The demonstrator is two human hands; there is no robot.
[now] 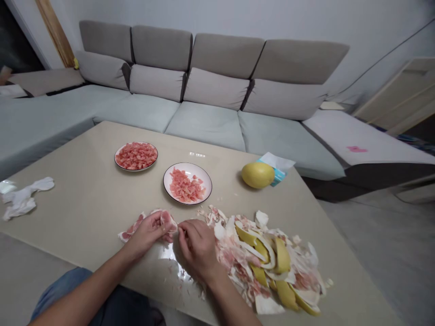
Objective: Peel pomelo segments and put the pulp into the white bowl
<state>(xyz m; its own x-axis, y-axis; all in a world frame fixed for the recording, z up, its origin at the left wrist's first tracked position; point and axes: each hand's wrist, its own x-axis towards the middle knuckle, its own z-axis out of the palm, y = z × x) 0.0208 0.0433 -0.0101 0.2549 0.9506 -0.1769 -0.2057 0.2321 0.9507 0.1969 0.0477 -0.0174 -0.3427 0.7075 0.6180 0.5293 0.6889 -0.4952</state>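
My left hand [149, 231] is closed around a pink pomelo segment [166, 219] near the table's front edge. My right hand [195, 246] sits just right of it, fingertips pinched at the segment's white membrane. More pink segment pieces [131, 230] lie under and to the left of my left hand. A heap of yellow peel and white pith [272, 262] lies right of my right hand. Beyond the hands stand two white plates with pink flesh pieces: the nearer plate [187, 183] partly filled, the farther plate [136, 156] full.
A whole yellow pomelo [257, 174] rests at the table's far right, against a tissue pack [277, 168]. Crumpled white tissues [22, 197] lie at the left edge of the beige table [84, 203]. A grey sofa [204, 99] runs behind.
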